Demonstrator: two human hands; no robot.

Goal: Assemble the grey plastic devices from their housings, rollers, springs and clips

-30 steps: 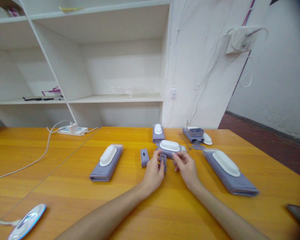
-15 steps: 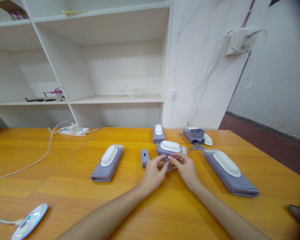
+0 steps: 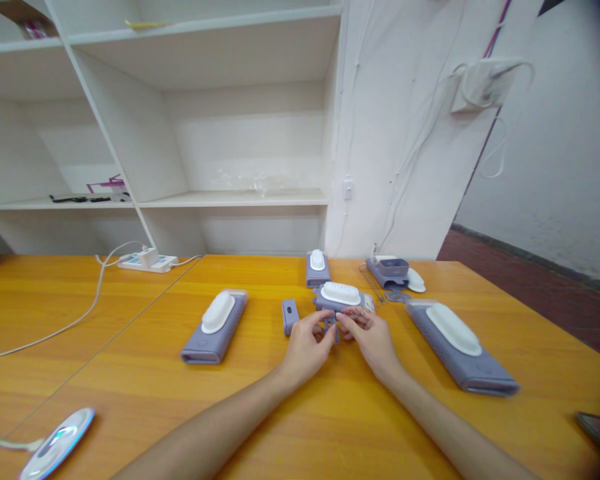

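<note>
My left hand (image 3: 305, 347) and my right hand (image 3: 373, 340) meet over the orange table (image 3: 130, 373), fingertips pinched together on a small purple plastic part (image 3: 331, 325). Just behind them lies a purple block with a white bristled top (image 3: 339, 295). A small purple rectangular piece (image 3: 289, 315) rests to the left of my left hand.
A long purple-and-white unit (image 3: 215, 323) lies at left, a larger one (image 3: 457, 343) at right. Two smaller units (image 3: 317, 267) (image 3: 393, 269) sit near the table's back edge. A power strip (image 3: 145, 261) with its cable lies far left, a shiny oval device (image 3: 57, 443) at front left, white shelves behind.
My right hand has come in to meet my left, and both now pinch the small purple part, lifted slightly from where my left hand held it.
</note>
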